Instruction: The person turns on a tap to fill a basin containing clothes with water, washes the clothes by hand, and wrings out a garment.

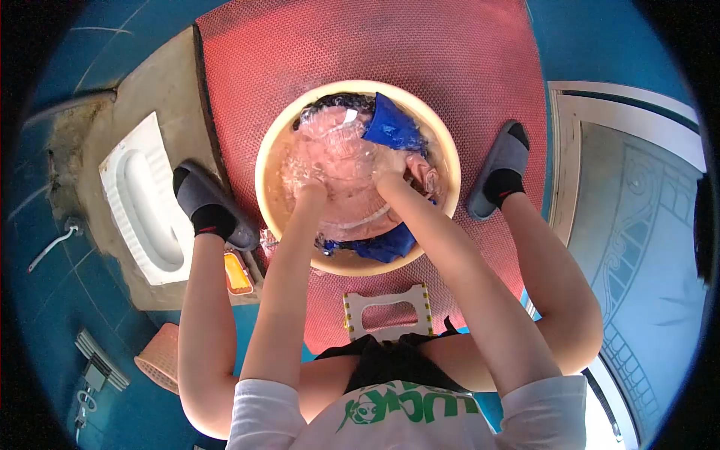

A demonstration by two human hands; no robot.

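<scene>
A round cream basin holds water with wet clothes in it. Pink cloth fills its middle, blue cloth lies at the upper right, more blue sits near the lower rim, and something dark is at the top. My left hand reaches into the water at the left part of the pink cloth; splashing water hides its fingers. On the right, my right hand is in the water beside the pink cloth, below the upper blue piece, its fingers also blurred by water.
Under the basin lies a red textured mat. A white squat toilet is at the left, near an orange soap tray and a pink basket. A small stool stands below the basin. A door is at the right.
</scene>
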